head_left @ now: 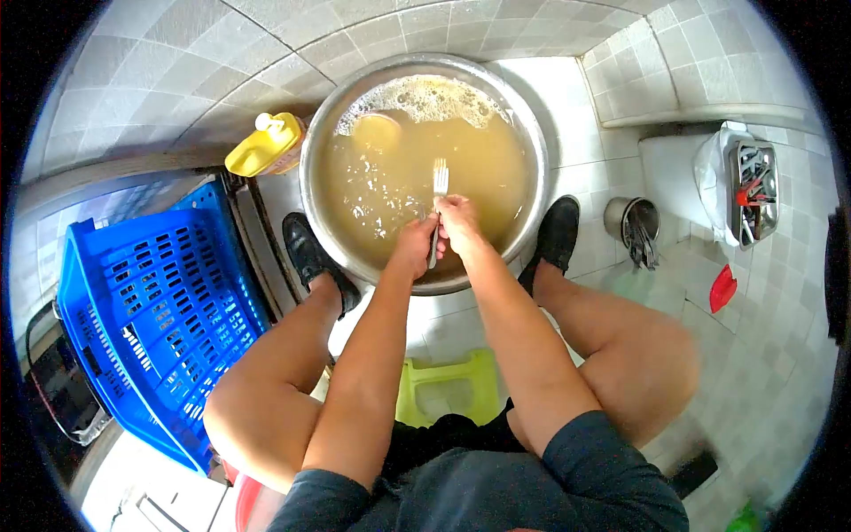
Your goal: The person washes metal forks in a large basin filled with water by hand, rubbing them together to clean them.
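The person held one fork (441, 177) over the near half of a wide metal basin (539, 168), its tines pointing toward the far wall (355, 44); the right hand (457, 220) had its fingers pinched narrow near the neck, and the left hand (415, 247) was closed in a small grip on the handle below. Cloudy water (487, 177) filled much of the basin, with white foam (430, 96) along the far side and a round yellowish thing (377, 133) at the upper left, too blurred to name. A yellow bottle (269, 146) stood just beside the basin's left rim, and a big blue crate (168, 301) took up the left side, past the knee. To the right, a metal pot (619, 218) held a bundle of cutlery (642, 244), and farther out a metal tray (745, 232) of utensils sat beside a white plastic bag (709, 173), with a red piece (723, 288) on the floor nearby. A black shoe (308, 253) flanked the basin on the left and another (557, 232) on the right, so the legs bounded both sides, while a green stool (448, 381) showed between the thighs. The basin's rounded rim ran close below the hands; the widest stretch of floor tiles (674, 284) lay to the right, between the right knee and the pot
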### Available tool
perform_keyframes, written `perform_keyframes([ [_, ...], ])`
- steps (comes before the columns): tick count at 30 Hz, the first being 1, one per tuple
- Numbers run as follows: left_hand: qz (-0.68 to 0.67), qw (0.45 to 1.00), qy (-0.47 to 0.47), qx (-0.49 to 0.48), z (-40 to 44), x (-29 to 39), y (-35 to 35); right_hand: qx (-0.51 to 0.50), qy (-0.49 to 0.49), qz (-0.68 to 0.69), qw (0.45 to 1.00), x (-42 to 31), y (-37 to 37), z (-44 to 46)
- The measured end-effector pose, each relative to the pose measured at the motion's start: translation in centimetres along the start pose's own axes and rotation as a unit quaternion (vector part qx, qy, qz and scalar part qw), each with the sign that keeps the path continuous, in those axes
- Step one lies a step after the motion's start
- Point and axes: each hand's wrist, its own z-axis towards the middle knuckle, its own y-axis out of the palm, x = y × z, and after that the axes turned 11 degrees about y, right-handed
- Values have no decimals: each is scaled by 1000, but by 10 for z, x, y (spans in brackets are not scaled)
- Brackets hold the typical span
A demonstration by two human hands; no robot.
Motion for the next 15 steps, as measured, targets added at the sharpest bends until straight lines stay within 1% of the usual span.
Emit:
perform_keyframes([
  [2, 63, 997, 39, 4, -7, 3, 3, 72, -3, -28, 997, -5, 2, 3],
  [4, 56, 997, 45, -9, -12, 1, 6, 64, 2, -32, 997, -7, -2, 3],
  [6, 41, 998, 48, 20, -16, 0, 13, 171, -29, -12, 985, -9, 0, 19],
  [7, 40, 998, 34, 19, -17, 0, 13, 171, -52, 3, 984, -4, -8, 33],
  [8, 42, 998, 33, 22, -17, 0, 13, 194, -121, -25, 973, 1, -13, 46],
  [10, 4, 1000, 16, 12, -14, -2, 10, 203, -148, -103, 963, 0, -19, 54],
  [11, -13, 1000, 14, -1, -12, -2, 8, 198, -146, -105, 964, 2, -23, 55],
  [13, -35, 999, 12, 22, -11, 2, 9, 71, -12, -14, 997, -13, -14, 20],
  [14, -54, 998, 10, 35, -10, 5, 11, 68, -12, -16, 997, -13, -10, 12],
  [15, -55, 997, 24, 58, 1, -9, 4, 23, 37, -82, 996, -13, -7, 6],
])
